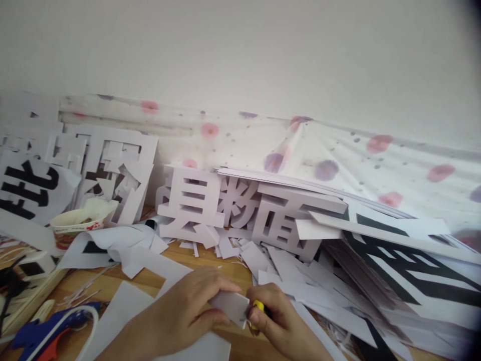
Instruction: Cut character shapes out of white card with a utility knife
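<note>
My left hand pinches a small white foam board piece between thumb and fingers, its broad face tilted towards me. Against the right end of that piece is my right hand, closed around a yellow utility knife. Most of the knife is hidden in the fist, and its blade is hard to make out. Both hands are raised a little over the wooden table. Beneath the left hand lies a flat white sheet.
Cut-out white characters stand along the wall. Stacked boards with black print rise at right, beside loose white offcuts. A paper bowl and a blue glue gun with a white cord are at left.
</note>
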{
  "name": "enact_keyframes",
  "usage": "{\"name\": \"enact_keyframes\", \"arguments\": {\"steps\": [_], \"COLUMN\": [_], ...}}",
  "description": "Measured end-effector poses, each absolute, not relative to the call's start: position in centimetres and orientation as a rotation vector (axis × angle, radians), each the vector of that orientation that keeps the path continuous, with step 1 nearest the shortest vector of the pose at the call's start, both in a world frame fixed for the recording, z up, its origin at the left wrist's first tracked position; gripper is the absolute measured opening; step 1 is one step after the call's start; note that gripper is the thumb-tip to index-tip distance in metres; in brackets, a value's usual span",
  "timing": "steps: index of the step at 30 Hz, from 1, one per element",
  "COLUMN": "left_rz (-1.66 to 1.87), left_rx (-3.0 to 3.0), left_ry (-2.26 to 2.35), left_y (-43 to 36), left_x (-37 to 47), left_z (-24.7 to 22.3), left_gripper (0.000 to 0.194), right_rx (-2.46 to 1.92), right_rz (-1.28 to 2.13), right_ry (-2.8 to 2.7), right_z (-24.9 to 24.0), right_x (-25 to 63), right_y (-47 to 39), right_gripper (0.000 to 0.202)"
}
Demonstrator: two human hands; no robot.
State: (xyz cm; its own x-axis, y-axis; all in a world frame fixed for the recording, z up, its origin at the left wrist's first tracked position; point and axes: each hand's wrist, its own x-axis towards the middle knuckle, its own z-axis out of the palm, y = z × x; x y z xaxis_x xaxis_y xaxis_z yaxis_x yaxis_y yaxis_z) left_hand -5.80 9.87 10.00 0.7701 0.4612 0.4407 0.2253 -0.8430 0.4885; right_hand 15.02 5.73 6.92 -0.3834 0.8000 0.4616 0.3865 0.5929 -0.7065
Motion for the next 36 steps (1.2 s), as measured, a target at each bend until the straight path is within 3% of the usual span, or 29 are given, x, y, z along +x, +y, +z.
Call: {"name": "enact_keyframes", "arguments": {"steps": [10, 36], "left_rz": [0.897, 0.802], "left_rx": [2.507, 2.561], "left_ry": [0.595, 0.551], "left_y": [10.1, 10.0], "left_x": [-6.7, -6.2], "left_z": [9.9, 9.9], "left_gripper": [0.032, 0.033], "right_rx": [-0.878, -0.864], "right_rz": [0.799, 0.739], "right_ry": [-1.985, -1.924], "right_z": [5.5, 6.7], "right_x": [14.8, 14.5], "right_y": [6.3, 5.9], "right_gripper": [0.046, 0.042]}}
